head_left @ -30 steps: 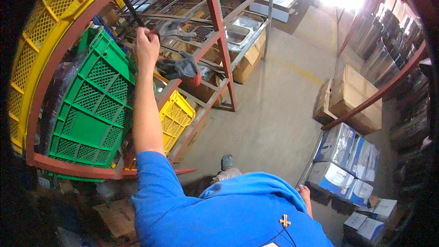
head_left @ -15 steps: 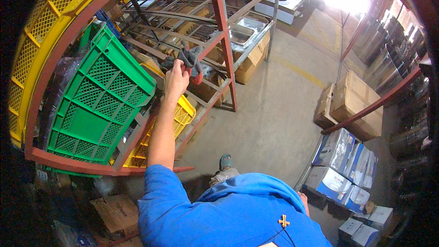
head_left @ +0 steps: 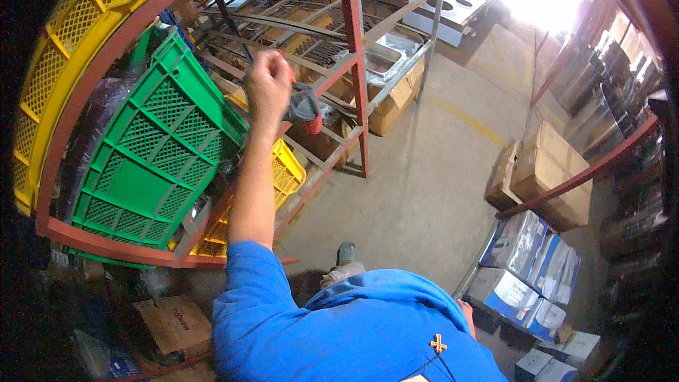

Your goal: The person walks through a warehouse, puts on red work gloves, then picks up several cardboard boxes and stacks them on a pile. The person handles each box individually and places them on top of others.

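Observation:
My left hand (head_left: pixel 267 83) is raised over the steel rack, its fingers closed. A small red piece shows at the fingertips and a thin dark tip sticks out on the other side; what I hold is mostly hidden by the hand. Just right of my wrist, a dark grey work glove (head_left: pixel 303 101) with red parts rests at the rack's edge. The green plastic crate (head_left: pixel 148 148) stands tilted to the left of my forearm. Only a sliver of my right hand (head_left: pixel 467 313) shows beside my blue shirt, its fingers mostly hidden.
Red-brown rack posts (head_left: pixel 351 14) and bars stand close around my left arm. Yellow crates (head_left: pixel 284 170) sit at the rack. On the right are cardboard boxes (head_left: pixel 548 170) and blue-white cartons (head_left: pixel 520 240). A steel sink (head_left: pixel 382 59) lies on the rack's far end.
My left hand has lifted up and away from the grey glove, which it was touching before. The glove now lies to the right of the wrist. The view has shifted slightly.

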Demonstrator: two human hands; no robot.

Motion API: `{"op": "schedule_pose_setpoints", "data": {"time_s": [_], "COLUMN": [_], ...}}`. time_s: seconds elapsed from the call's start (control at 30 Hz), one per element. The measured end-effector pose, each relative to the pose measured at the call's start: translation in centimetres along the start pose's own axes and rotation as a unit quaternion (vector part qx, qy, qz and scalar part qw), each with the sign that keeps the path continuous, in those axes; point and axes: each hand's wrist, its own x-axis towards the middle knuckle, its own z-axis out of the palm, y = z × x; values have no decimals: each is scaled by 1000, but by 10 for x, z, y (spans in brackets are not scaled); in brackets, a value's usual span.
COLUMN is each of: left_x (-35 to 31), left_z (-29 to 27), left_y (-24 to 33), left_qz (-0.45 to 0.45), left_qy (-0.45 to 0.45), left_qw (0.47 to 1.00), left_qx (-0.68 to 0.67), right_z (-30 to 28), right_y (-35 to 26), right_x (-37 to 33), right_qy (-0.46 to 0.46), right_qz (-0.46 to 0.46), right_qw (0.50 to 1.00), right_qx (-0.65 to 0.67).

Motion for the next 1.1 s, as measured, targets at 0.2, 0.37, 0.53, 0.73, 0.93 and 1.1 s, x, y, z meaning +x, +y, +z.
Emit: {"op": "schedule_pose_setpoints", "data": {"time_s": [0.2,0.37,0.53,0.73,0.93,1.1], "left_x": [-103,-112,-175,-302,-422,-438], "left_z": [28,18,-1,-5,-36,-29], "left_y": [-12,-30,-40,-108,-157,-170], "left_qz": [-90,-109,-168,-397,-300,-409], "left_qy": [-259,-228,-211,-455,-701,-717], "left_qw": [943,967,961,795,647,562], "left_qx": [189,-31,-59,-65,-9,56], "right_z": [19,45,72,106,114,110], "right_y": [8,-22,-83,-95,-37,-21], "right_x": [22,15,-39,-91,-128,-148], "right_qy": [-26,62,34,34,54,126], "right_qz": [-32,96,91,182,257,241], "right_qw": [999,992,988,978,963,959], "right_qx": [-9,-57,122,98,55,77]}}
